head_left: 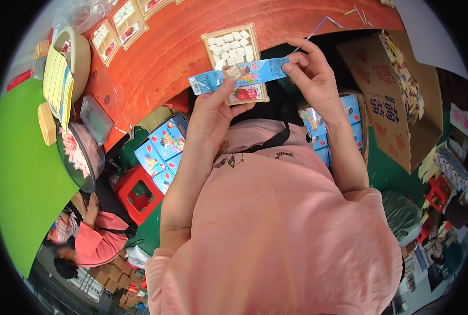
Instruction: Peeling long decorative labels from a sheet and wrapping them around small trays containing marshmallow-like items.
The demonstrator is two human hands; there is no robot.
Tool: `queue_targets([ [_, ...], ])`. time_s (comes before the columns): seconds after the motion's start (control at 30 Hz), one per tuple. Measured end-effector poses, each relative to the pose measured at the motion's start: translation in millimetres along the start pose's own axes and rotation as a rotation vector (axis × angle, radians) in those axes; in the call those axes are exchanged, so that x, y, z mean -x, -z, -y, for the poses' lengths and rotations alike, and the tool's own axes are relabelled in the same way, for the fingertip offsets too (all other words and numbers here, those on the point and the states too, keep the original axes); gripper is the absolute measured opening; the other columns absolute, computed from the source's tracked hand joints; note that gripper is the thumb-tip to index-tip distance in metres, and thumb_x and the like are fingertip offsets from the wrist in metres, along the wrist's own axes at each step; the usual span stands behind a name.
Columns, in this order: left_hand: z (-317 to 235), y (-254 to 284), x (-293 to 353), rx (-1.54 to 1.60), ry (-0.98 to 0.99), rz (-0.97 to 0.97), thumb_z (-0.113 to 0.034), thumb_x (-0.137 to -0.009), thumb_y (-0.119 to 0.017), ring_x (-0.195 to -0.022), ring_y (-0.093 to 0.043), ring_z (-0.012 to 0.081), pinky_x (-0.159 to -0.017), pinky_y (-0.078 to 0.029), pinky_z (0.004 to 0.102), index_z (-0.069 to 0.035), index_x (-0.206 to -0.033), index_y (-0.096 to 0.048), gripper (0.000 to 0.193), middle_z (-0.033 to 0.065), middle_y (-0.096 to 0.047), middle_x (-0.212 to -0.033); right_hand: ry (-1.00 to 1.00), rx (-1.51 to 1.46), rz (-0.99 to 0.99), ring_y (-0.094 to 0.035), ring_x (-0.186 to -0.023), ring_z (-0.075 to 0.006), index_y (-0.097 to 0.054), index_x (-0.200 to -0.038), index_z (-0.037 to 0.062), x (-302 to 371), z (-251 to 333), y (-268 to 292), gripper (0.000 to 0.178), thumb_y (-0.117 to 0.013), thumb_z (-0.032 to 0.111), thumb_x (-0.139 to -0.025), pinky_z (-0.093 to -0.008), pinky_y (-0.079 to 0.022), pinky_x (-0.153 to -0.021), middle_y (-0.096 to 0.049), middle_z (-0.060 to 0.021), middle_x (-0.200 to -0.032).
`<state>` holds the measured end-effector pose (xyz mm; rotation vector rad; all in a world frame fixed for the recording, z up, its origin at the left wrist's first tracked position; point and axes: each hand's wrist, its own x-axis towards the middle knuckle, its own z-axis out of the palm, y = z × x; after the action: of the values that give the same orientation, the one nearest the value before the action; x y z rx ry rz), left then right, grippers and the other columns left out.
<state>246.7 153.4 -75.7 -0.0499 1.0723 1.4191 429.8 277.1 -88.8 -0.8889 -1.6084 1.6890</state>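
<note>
Left hand (210, 113): thumb pressed on the blue strip (265, 72), fingers bent and partly hidden at the lower end of the tray (255, 42).
Right hand (313, 73): pinching the strip's right end between thumb and forefinger.
Strip: across the tray, both ends jutting past its sides.
Tray: cream, held at the near edge of the bench (171, 42); whether it touches the wood, I cannot tell.
Tray contents: white cubes (231, 47) above the strip, a strawberry card (245, 93) below it.
Bench's left side: at least 3 similar trays (126, 22), near a beige tub (81, 71).
Beyond the near edge: blue boxes in 2 groups, left (165, 144) and right (318, 123).
Right of them: a brown carton (378, 100) of small packets (404, 79).
</note>
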Motion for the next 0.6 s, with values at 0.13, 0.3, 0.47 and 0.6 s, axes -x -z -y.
queue_targets([
  [0.13,-1.8,10.0,8.2,0.041,0.015,0.144,-0.013,-0.096,-0.062,-0.105,-0.069,0.0301,-0.086,-0.061,0.0471,0.002,-0.129,-0.054,0.037,0.0163,-0.066,-0.121,-0.078,-0.243,-0.008,-0.058,-0.08,-0.0037,-0.055,-0.126,0.0068,0.2,5.6,0.2,0.038,-0.067,0.0,-0.091,-0.0192,-0.046,-0.07,-0.066,0.002,-0.091],
  [0.3,1.7,-5.8,18.0,0.056,-0.048,0.255,-0.012,-0.096,-0.062,-0.109,-0.067,0.0317,-0.091,-0.058,0.0503,0.0,-0.134,-0.051,0.042,0.0158,-0.063,-0.126,-0.076,-0.404,0.005,-0.06,-0.078,-0.0049,-0.058,-0.111,0.006,-3.6,5.6,-15.7,0.023,-0.067,0.001,-0.091,-0.0202,-0.049,-0.07,-0.065,0.0013,-0.09],
  [0.47,1.6,-15.2,16.8,-0.084,-0.151,0.206,-0.001,-0.092,-0.064,-0.105,-0.068,0.0244,-0.089,-0.059,0.0433,0.001,-0.124,-0.061,0.032,0.0139,-0.068,-0.117,-0.135,-0.489,0.088,-0.062,-0.085,-0.0077,-0.063,-0.104,0.002,2.4,6.2,-27.6,0.01,-0.06,0.0,-0.094,-0.0224,-0.05,-0.078,-0.066,-0.0002,-0.097],
  [0.6,6.3,-26.4,16.1,-0.111,-0.235,0.111,0.0,-0.091,-0.067,-0.103,-0.069,0.0216,-0.088,-0.059,0.039,0.001,-0.118,-0.064,0.028,0.0124,-0.07,-0.113,0.041,-0.433,0.124,-0.059,-0.105,-0.0128,-0.064,-0.112,-0.0034,1.3,-0.8,-23.8,0.019,-0.056,0.001,-0.096,-0.0259,-0.046,-0.094,-0.062,-0.0066,-0.116],
])
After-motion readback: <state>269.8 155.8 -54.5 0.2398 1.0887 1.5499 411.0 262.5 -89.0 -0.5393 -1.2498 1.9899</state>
